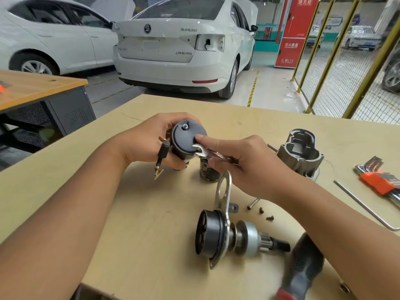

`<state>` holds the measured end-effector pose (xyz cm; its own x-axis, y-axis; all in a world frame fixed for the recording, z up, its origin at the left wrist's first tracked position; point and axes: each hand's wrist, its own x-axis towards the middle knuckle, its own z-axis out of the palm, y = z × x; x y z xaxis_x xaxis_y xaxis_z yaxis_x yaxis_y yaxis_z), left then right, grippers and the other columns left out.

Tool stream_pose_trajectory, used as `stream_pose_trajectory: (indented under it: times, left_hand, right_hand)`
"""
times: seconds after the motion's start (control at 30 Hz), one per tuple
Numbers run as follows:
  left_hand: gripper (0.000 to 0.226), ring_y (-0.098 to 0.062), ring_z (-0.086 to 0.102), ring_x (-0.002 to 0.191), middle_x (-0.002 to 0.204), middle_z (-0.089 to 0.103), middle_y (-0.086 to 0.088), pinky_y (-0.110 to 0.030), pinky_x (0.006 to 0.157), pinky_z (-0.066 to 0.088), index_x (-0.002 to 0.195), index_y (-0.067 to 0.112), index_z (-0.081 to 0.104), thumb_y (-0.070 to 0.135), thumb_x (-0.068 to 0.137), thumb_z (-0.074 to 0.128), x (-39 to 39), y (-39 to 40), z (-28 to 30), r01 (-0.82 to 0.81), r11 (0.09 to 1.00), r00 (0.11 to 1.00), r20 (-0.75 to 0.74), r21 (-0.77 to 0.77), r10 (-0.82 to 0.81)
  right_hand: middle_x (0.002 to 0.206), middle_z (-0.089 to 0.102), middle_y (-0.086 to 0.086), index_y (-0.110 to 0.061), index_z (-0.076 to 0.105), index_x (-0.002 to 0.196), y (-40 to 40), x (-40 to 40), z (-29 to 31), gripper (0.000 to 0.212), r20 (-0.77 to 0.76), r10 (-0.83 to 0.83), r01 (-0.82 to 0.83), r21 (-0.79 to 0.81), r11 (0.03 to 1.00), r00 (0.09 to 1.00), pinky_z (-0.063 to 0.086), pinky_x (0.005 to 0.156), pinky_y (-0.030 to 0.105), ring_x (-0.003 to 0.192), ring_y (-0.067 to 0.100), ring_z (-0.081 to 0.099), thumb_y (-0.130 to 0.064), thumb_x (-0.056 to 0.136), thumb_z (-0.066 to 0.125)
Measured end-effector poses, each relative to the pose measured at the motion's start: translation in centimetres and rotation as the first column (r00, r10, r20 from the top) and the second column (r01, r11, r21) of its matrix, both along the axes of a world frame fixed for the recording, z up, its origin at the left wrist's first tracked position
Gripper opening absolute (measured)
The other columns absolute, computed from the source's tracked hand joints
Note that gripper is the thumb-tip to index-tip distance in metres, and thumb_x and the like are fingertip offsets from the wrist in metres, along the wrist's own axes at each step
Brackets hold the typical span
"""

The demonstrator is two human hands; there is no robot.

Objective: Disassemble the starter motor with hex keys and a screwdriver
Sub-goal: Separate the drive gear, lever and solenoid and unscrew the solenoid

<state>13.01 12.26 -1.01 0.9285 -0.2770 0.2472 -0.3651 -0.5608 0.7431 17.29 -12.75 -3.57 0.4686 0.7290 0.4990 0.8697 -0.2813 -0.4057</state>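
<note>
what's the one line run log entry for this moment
left hand grips motor body | right hand holds wrench, fingertip on end cap | hex key set untouched on table

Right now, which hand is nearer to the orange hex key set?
Right. The right hand holds a wrench at the table's middle, nearer the hex key set; the left hand grips the motor body farther left.
</note>
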Motion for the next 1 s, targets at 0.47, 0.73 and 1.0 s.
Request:
stream_pose_trajectory:
  times: [0.47,0.73,1.0]
  left_hand:
    - [0.063,-0.022,0.070,0.093,0.098,0.071,0.001,-0.035,0.081,0.060,0.110,0.026,0.064,0.018,0.055,0.093,0.4,0.1,-1.0,-0.117,0.990,0.990,0.070,-0.079,0.123]
    - [0.059,-0.016,0.070,0.086,0.093,0.072,0.003,-0.027,0.075,0.058,0.104,0.026,0.065,0.025,0.052,0.094,1.0,-0.4,-1.4,-0.090,0.988,0.985,0.134,-0.129,0.107]
    - [0.062,0.000,0.068,0.084,0.094,0.073,0.015,-0.030,0.079,0.053,0.103,0.030,0.067,0.035,0.047,0.094,1.1,-0.2,-2.1,-0.159,0.966,0.974,0.127,-0.202,0.187]
  right_hand:
    - [0.070,0.066,-0.001,-0.023,0.075,0.102,-4.1,0.1,5.1,0.016,-0.072,-0.175,0.178,0.035,0.983,0.982,0.049,0.060,0.035,0.062,0.016,0.058,-0.034,0.095,0.067]
    - [0.071,0.065,-0.009,-0.029,0.071,0.088,-13.3,-3.5,0.8,0.009,0.117,-0.484,0.491,-0.353,0.796,0.868,0.051,0.062,0.033,0.066,0.011,0.060,-0.030,0.082,0.077]
    - [0.077,0.071,-0.014,-0.028,0.079,0.095,-14.7,-3.4,-0.2,0.019,0.126,-0.552,0.562,-0.303,0.770,0.824,0.053,0.071,0.030,0.070,0.009,0.064,-0.021,0.077,0.083]
